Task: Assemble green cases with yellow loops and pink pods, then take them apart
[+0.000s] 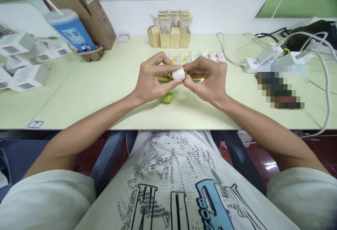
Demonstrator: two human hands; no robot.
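Two hands: the left hand and the right hand are brought together above the worktop, and a white piece is grasped between them.
Left grip: one end of the white piece is pinched between thumb and fingers.
Right grip: the opposite end is closed upon by thumb and bent fingers; the exact finger contact is hidden.
White piece: it is held off the worktop, in front of the clear containers; yellowish material is glimpsed beside its ends, though whether it is attached cannot be told.
Green piece: it is laid on the worktop below the left hand; more green is partly covered by the fingers.
Clear containers: they are set in a row behind the hands, some marked in yellow; their contents cannot be made out.
Pale round pieces: they are grouped beside the containers, behind the right hand, and are left unheld.
Yellow boxes: they are clustered by the wall, flaps raised; closing is judged not yet done.
Stage: handling is judged under way; the white piece is not yet set down.
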